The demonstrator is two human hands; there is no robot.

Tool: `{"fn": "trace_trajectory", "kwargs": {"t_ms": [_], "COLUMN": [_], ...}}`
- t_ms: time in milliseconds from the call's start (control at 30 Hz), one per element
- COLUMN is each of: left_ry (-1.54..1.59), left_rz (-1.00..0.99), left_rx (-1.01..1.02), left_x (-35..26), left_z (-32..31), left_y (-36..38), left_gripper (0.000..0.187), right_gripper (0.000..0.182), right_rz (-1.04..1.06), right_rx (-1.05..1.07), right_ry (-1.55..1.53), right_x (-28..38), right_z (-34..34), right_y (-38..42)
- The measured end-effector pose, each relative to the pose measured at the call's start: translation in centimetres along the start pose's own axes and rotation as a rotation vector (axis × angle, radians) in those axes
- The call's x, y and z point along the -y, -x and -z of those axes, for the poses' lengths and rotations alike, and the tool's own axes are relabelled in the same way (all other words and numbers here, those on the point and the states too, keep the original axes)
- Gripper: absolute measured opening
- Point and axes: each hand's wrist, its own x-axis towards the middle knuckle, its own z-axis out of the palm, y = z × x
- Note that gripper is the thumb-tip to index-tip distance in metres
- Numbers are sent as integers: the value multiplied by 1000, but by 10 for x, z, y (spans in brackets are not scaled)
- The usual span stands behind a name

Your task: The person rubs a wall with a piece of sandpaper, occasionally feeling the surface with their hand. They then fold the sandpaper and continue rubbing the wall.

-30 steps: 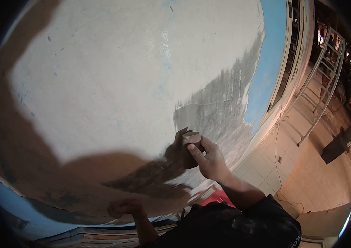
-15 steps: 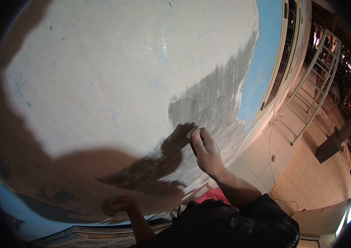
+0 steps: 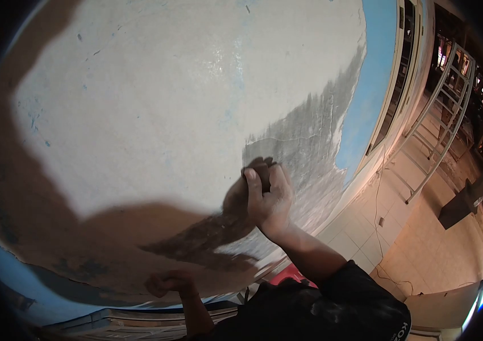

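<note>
My right hand (image 3: 271, 199) is closed on a small dark flat piece (image 3: 262, 174), gripped between thumb and fingers against the wall (image 3: 156, 113). The exact kind of that piece cannot be made out. Around and above the hand lies a rough, streaked grey patch (image 3: 298, 128) bordering the smooth off-white surface. Low on the left, in shadow, my left hand (image 3: 169, 282) is curled into a loose fist near the wall; its inner side is hidden, so what it may hold cannot be seen.
Blue paint (image 3: 366, 96) edges the wall at the right, beside a window or door frame (image 3: 390, 74). A metal ladder (image 3: 449, 108) stands beyond on the tiled floor (image 3: 361, 227). A thin cable (image 3: 377, 216) runs across the tiles. Shadows of head and arm fall on the wall.
My right hand has moved slightly up and left across the wall and turned, so the dark piece shows more. My left hand stays nearly still. The view has shifted a little.
</note>
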Motion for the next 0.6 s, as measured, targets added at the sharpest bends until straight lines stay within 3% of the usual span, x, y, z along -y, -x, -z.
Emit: {"fn": "trace_trajectory", "kwargs": {"t_ms": [233, 333, 467, 600], "left_ry": [-11, 49, -47, -59], "left_rz": [-51, -32, -47, -22], "left_rx": [-38, -63, -31, -26], "left_x": [-3, 6, -3, 9], "left_z": [2, -6, 1, -3], "left_y": [-7, 3, -3, 7], "left_gripper": [41, 47, 43, 46], "right_gripper": [22, 19, 13, 15], "right_rz": [101, 77, 100, 183], "right_rx": [-88, -114, -70, -126], "right_ry": [16, -23, -1, 203], "right_x": [-10, 6, -14, -3], "right_z": [-11, -13, -12, -11], "right_y": [18, -15, 23, 1]}}
